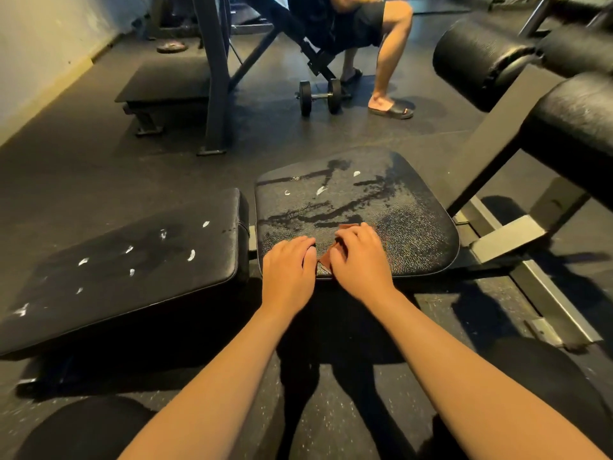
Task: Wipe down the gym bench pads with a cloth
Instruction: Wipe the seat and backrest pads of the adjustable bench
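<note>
A black seat pad (pixel 391 200) lies in front of me, streaked with wet marks and a few white foam spots. A longer black back pad (pixel 132 270) joins it on the left, dotted with white foam. A small brown cloth (pixel 345 229) lies on the seat pad's near edge, mostly covered by my hands. My right hand (pixel 360 257) presses on the cloth with curled fingers. My left hand (pixel 288 270) rests beside it at the cloth's left edge, fingertips curled down; whether they pinch the cloth is hidden.
Black roller pads (pixel 481 58) and the bench's steel frame (pixel 507 240) stand at the right. A person sits on another bench at the back, feet by a dumbbell (pixel 320 94) on the rubber floor. A second flat bench (pixel 166 84) stands at the back left.
</note>
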